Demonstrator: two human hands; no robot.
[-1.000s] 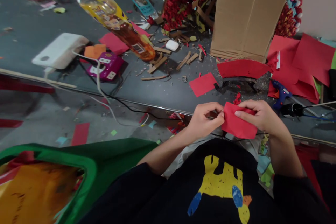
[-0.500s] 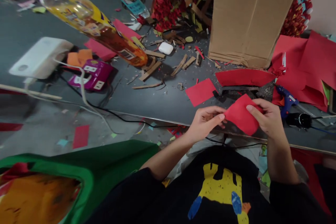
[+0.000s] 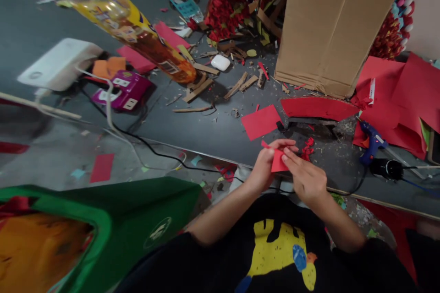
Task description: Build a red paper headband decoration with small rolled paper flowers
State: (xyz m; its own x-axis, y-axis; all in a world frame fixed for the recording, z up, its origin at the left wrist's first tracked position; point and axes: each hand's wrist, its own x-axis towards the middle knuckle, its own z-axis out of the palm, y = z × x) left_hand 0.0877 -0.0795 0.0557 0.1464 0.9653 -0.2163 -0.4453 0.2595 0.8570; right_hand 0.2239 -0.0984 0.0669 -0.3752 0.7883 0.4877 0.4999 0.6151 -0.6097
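A small piece of red paper point(image 3: 279, 162) is gripped between both hands above the table's front edge. My left hand point(image 3: 266, 167) pinches its left side, where a narrow strip sticks up. The fingers of my right hand point(image 3: 307, 178) press on its right side. Just beyond the hands lie a flat red paper rectangle point(image 3: 261, 122) and a crumpled red paper piece point(image 3: 307, 149). A curved red strip point(image 3: 318, 108) rests behind them, in front of the cardboard box.
A blue glue gun point(image 3: 371, 143) and a black cylinder point(image 3: 387, 169) are at the right by red sheets point(image 3: 388, 100). A tilted bottle point(image 3: 137, 32), a purple power strip point(image 3: 125, 90) and cables occupy the left. Below stands a green bin point(image 3: 147, 219); behind is a cardboard box point(image 3: 337, 23).
My right hand has moved left towards my left hand. The red paper, earlier spread out as a wider square, now shows smaller and folded or rolled. The crumpled red piece has come into sight.
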